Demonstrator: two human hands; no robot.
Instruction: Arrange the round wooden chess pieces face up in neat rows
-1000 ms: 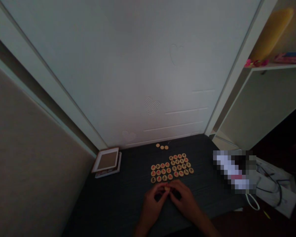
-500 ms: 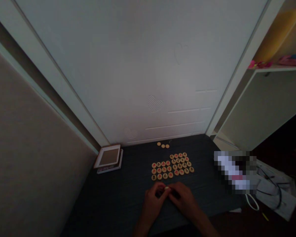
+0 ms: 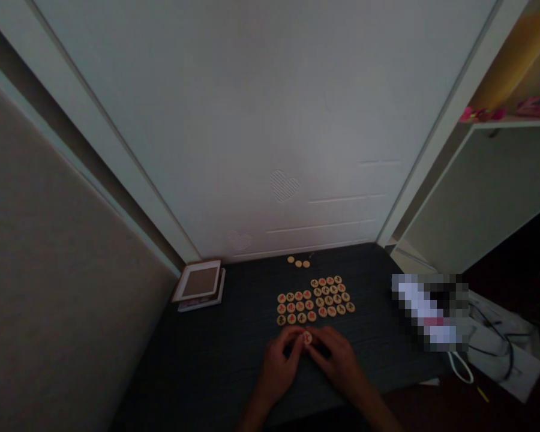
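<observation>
A round Chinese chess piece (image 3: 307, 338) with a red character faces up between my fingertips. My left hand (image 3: 279, 363) pinches its left side, and my right hand (image 3: 335, 359) grips it from the right. Just beyond my hands, several more chess pieces lie face up in neat rows, forming a left block (image 3: 299, 306) and a right block (image 3: 333, 296). Their characters are red or black. Farther back, three blank-looking pieces (image 3: 299, 264) lie near the white panel.
The dark table (image 3: 198, 366) meets a white panel (image 3: 234, 120) with heart patterns. Stacked frame-like objects (image 3: 200, 285) sit at the back left. To the right are a pixelated area, a white cord loop (image 3: 461, 367) and a pale bag-like item (image 3: 504, 360) with dark cords.
The chess piece in my fingers has turned from nearly edge-on to showing its red face. Both hands stay together in nearly the same place. The view has shifted slightly.
</observation>
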